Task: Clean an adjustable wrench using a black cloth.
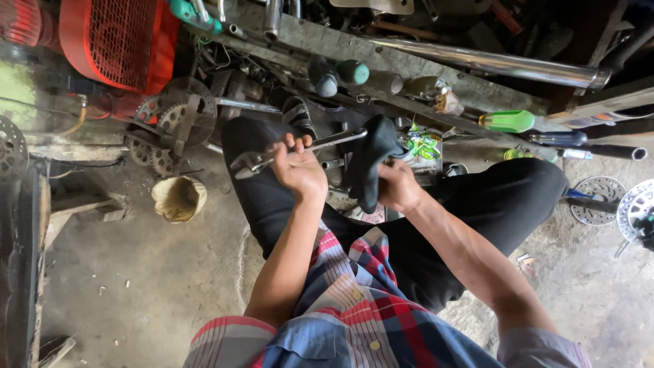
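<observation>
Left hand (pixel 298 168) clenched round wrench (pixel 293 151); right hand (pixel 398 185) gripping black rag (pixel 371 155) over wrench's far end, above knees.

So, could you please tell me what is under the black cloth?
The far end of the wrench runs under the black cloth, which the right hand grips; that tip is covered.

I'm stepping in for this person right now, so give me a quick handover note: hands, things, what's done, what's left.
Left hand: closed around the metal wrench, held level above the knees.
Right hand: gripping the dark cloth, which is wrapped over the wrench's far end.
Nearby: a green-handled screwdriver on the ledge, a dirty cup on the floor.
Done: cloth is on the wrench.
Left: how clean it is cannot be told; the jaw end is bare of cloth.
</observation>
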